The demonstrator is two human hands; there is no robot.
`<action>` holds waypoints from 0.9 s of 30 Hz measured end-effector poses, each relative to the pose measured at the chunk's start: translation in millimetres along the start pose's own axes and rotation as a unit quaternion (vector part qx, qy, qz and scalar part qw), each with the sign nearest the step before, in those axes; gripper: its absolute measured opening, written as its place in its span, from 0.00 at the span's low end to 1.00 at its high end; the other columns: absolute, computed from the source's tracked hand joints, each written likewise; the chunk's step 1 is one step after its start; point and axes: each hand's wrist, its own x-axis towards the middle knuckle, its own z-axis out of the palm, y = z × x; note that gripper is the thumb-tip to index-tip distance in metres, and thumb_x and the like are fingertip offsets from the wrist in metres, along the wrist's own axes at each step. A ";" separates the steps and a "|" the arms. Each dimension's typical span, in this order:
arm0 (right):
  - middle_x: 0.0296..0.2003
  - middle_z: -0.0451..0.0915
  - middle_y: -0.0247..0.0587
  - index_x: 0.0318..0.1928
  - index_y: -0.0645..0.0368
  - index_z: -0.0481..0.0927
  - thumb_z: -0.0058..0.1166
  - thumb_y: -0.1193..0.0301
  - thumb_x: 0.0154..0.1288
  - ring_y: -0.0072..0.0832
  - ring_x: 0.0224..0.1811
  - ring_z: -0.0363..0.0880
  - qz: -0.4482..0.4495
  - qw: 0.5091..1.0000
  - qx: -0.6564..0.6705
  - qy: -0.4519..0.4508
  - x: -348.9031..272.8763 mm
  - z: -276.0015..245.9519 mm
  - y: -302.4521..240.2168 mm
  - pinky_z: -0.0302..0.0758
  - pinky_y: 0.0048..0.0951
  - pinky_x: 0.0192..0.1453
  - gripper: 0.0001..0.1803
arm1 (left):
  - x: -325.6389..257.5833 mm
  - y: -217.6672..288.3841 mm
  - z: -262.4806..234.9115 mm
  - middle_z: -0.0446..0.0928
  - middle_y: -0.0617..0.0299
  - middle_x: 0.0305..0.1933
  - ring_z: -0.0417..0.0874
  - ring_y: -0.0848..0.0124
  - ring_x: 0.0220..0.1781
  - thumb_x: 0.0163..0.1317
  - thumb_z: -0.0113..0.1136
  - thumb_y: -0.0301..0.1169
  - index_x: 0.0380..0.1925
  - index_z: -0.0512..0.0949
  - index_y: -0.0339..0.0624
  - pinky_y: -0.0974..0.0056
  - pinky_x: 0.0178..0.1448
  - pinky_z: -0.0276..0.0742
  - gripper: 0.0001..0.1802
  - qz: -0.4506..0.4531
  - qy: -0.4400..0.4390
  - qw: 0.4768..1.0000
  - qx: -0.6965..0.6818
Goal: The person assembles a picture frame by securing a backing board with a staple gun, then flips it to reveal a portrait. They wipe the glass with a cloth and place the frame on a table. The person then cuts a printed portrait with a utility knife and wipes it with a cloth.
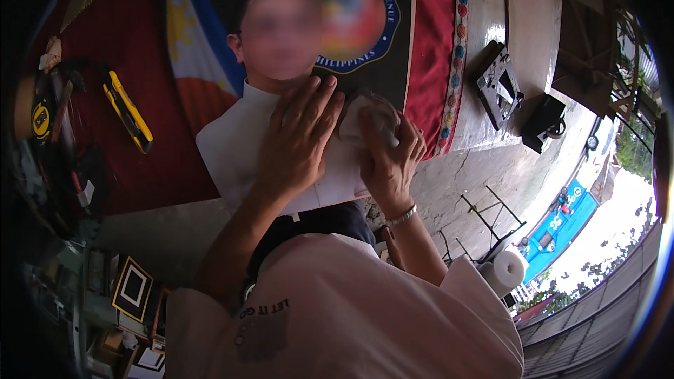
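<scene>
A large portrait print (pixel 330 168) lies face up on a table with a red cover. It shows a person in a white high-collared top before a dark background, with a flag and a round blue-rimmed seal. My left hand (pixel 298 137) rests flat on its white chest area, fingers stretched toward the top. Beside it, my right hand (pixel 393 158) grips a crumpled whitish cloth (pixel 371 114) and presses it on the print near its right edge. Part of the cloth is hidden beneath the fingers.
A yellow-and-black utility knife (pixel 128 111) lies left of the print, near a dark tangle of tools (pixel 53 126). At the right are a black metal device (pixel 498 85) and a black box (pixel 544 123). Framed pictures (pixel 133 288) stand lower left; a white roll (pixel 509 267) is lower right.
</scene>
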 end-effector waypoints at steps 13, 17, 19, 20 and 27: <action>0.46 0.71 0.43 0.63 0.35 0.79 0.58 0.70 0.59 0.43 0.51 0.71 0.014 0.999 -0.034 -0.026 -32.1 -11.3 10.1 0.65 0.49 0.60 0.29 | 2.2 5.0 -1.9 0.63 0.55 0.76 0.62 0.58 0.78 0.65 0.56 0.30 0.68 0.69 0.42 0.47 0.80 0.54 0.30 -0.011 -0.019 0.999 0.034; 0.46 0.71 0.43 0.65 0.34 0.77 0.58 0.71 0.59 0.43 0.50 0.71 0.006 0.998 -0.049 0.031 76.3 -20.4 14.6 0.65 0.49 0.60 0.32 | 3.6 6.7 -1.6 0.63 0.56 0.76 0.62 0.58 0.79 0.64 0.56 0.29 0.68 0.69 0.42 0.47 0.80 0.54 0.30 -0.013 -0.020 0.999 0.031; 0.46 0.71 0.42 0.66 0.34 0.77 0.57 0.71 0.59 0.42 0.49 0.71 0.005 0.999 -0.036 0.016 73.7 -19.2 10.9 0.65 0.49 0.59 0.32 | 4.5 4.1 -3.5 0.64 0.56 0.76 0.62 0.58 0.79 0.63 0.56 0.29 0.68 0.69 0.42 0.47 0.80 0.54 0.30 -0.015 -0.024 0.999 0.027; 0.47 0.71 0.42 0.66 0.34 0.77 0.57 0.71 0.59 0.42 0.49 0.72 0.010 0.999 -0.050 -0.011 46.6 -20.7 9.5 0.65 0.49 0.59 0.32 | 6.3 1.9 -4.3 0.64 0.56 0.76 0.62 0.58 0.78 0.63 0.57 0.29 0.68 0.69 0.42 0.47 0.80 0.54 0.31 -0.006 -0.022 0.999 0.033; 0.46 0.72 0.42 0.64 0.34 0.78 0.57 0.71 0.58 0.42 0.49 0.71 0.031 0.998 -0.054 -0.023 39.6 -26.6 10.6 0.65 0.47 0.54 0.31 | 5.1 6.1 -0.9 0.63 0.56 0.77 0.62 0.58 0.78 0.63 0.57 0.29 0.70 0.67 0.43 0.47 0.80 0.54 0.32 -0.008 -0.019 0.999 0.046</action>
